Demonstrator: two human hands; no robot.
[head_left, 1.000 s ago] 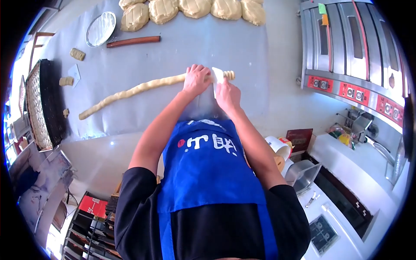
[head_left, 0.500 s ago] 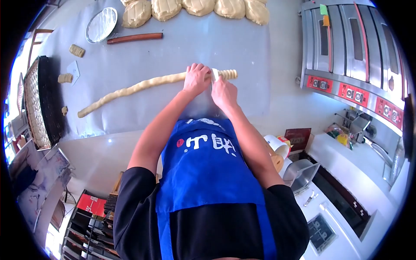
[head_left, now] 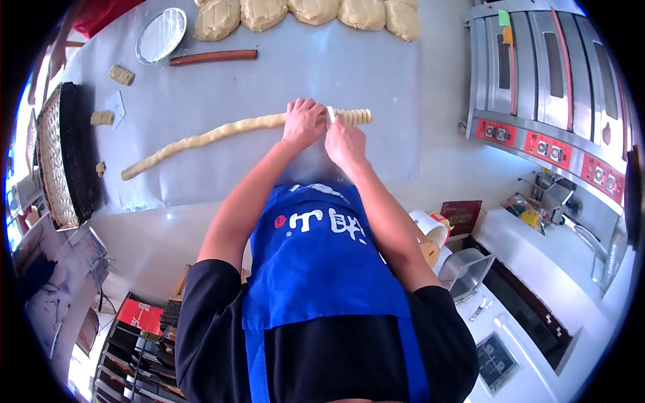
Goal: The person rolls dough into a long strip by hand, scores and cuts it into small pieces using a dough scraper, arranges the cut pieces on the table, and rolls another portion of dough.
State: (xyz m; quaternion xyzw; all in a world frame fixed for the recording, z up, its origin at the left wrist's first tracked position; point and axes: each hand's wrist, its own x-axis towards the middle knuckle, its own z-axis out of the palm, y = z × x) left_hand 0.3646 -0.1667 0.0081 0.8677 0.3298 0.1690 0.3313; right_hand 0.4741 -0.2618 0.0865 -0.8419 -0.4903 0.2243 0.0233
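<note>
A long rope of dough (head_left: pixel 215 137) lies across the grey work surface, thinning toward its left end. My left hand (head_left: pixel 304 123) has its fingers curled over the rope, just left of the cut. In my closed right hand (head_left: pixel 345 141) is a white dough scraper (head_left: pixel 330 114), standing on edge across the rope against my left fingers. To its right, cut dough slices (head_left: pixel 355 116) stay in a close row. The scraper's lower edge is hidden by my hands.
Several large dough lumps (head_left: pixel 312 9) line the far edge. Nearby are a brown stick (head_left: pixel 213 58) and a round, pale-topped dish (head_left: pixel 161 35). Small dough pieces (head_left: pixel 121 75) and a flat pale scraper (head_left: pixel 118 107) lie left, by a dark-rimmed basket (head_left: pixel 67 154). Ovens (head_left: pixel 551 94) stand right.
The scraper sits slightly further left along the rope, and the row of slices at the right looks a little longer. The view has shifted slightly, showing red cloth at the upper left.
</note>
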